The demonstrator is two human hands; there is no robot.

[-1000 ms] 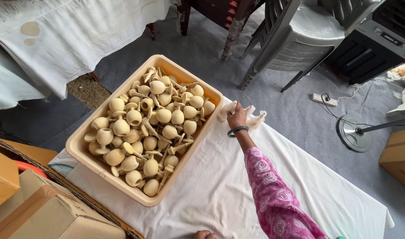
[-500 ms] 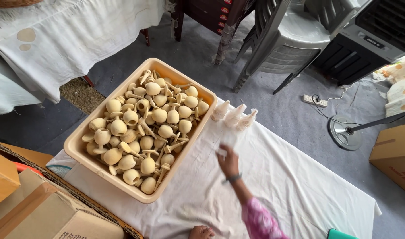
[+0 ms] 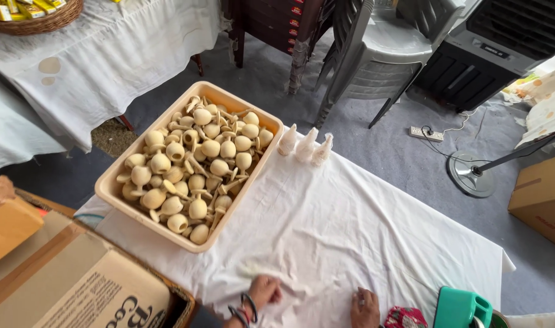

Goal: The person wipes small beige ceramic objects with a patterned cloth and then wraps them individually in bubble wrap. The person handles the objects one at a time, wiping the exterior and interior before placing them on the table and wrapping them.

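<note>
My left hand (image 3: 262, 294), with dark bangles on the wrist, rests at the near edge of the white tablecloth (image 3: 350, 231), fingers curled with nothing visibly in them. My right hand (image 3: 365, 307) lies on the cloth a little to its right, fingers apart and holding nothing. A pink patterned sleeve (image 3: 405, 317) shows beside it. Three small white cone-shaped pieces (image 3: 306, 144) stand in a row at the cloth's far edge. A beige plastic tray (image 3: 116, 176) sits on the left, heaped with several round tan clay pieces with stems (image 3: 198, 161).
Cardboard boxes (image 3: 77, 285) crowd the near left. A teal plastic jug (image 3: 462, 307) stands at the near right. Beyond the table are stacked grey chairs (image 3: 374, 54), an air cooler (image 3: 490, 51), a fan base (image 3: 471, 176), a power strip (image 3: 426, 133) and another cloth-covered table (image 3: 77, 67).
My right hand has drawn back from the white cones at the far edge to the near edge. My left hand has come further into view.
</note>
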